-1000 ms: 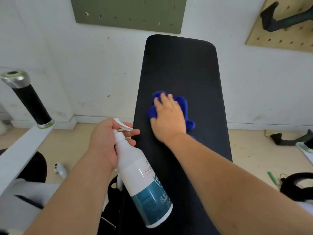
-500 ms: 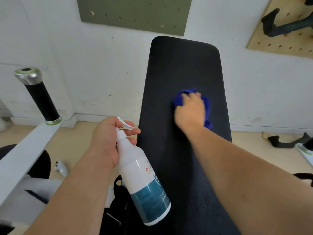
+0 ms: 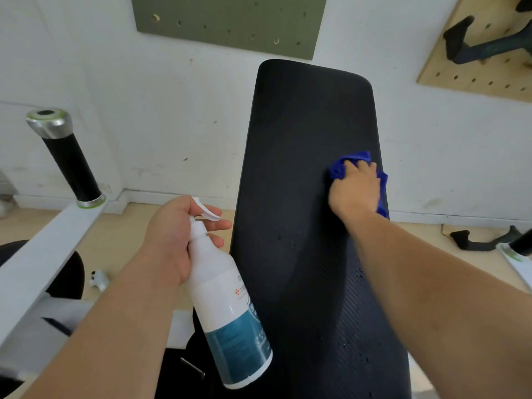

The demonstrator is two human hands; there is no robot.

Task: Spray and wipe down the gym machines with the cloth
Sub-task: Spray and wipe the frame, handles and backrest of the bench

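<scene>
Bright, even light fills the room, shadows soft; wide-angle distortion bends the edges, with slight softness throughout.

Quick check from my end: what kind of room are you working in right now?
Most likely a small home or studio gym: a black padded bench set against a white wall, a machine handle with a black grip and chrome cap, and pegboards holding attachments.

A scuffed white wall [image 3: 161,116] carries a green pegboard [image 3: 230,21] and a wooden pegboard [image 3: 489,67]; pale wooden floor [image 3: 123,240] runs below the white baseboard [image 3: 172,197].
</scene>
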